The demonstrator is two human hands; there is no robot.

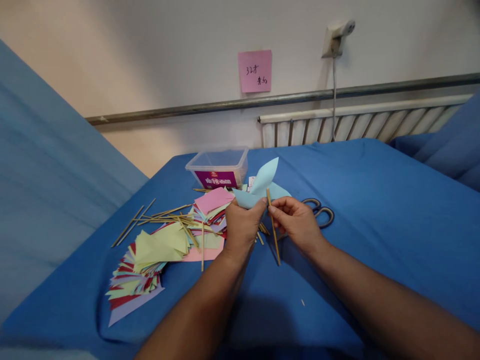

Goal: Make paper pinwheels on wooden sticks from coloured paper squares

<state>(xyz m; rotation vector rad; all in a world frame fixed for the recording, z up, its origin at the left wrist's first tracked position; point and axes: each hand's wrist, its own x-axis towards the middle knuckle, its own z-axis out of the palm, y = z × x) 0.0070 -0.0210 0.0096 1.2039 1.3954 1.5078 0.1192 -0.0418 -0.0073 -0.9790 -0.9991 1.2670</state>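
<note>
Table cover: a blue cloth (375,210) lay beneath both forearms and everything else.
Right hand: the right hand (298,220) had thumb and forefinger pinched together on a thin wooden stick (274,235), which hung nearly upright, its lower end below the fingers and just above the cloth.
Left hand: the left hand (242,225) was closed on the folded light-blue paper (262,187), fingertips touching the stick's upper end; the paper's pointed flaps rose above the fingers.
Paper stack: coloured paper pieces (150,265) were fanned out left of the left-hand fingers.
Loose sticks: more sticks (161,215) lay scattered left of the fingers, across the papers.
Scissors: scissors (322,212) lay just beyond the right-hand fingers.
Box: a clear plastic tub (219,167) stood beyond the left-hand fingers.
Wall: a pink note (255,71) hung farthest off.
</note>
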